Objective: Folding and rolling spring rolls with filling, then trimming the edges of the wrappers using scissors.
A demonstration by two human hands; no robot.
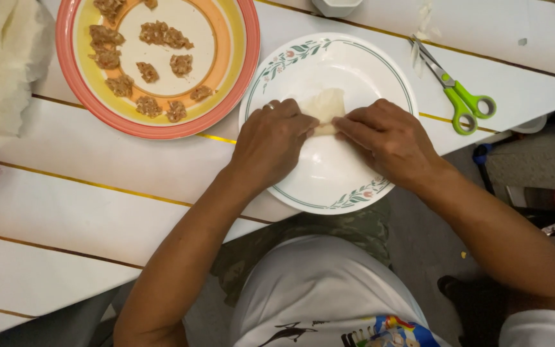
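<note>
I see the pale wrapper (326, 105) lying just beyond my fingertips near the middle of the floral-rimmed plate (390, 71), its rolled edge running left to right, my left hand (271, 142) and right hand (390, 140) equally near, fingers curled pinching it.

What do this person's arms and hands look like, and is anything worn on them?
Both forearms are bare, with no gloves. The left hand wears a ring on one finger; the right hand shows none. A white short sleeve shows at the right upper arm.
</note>
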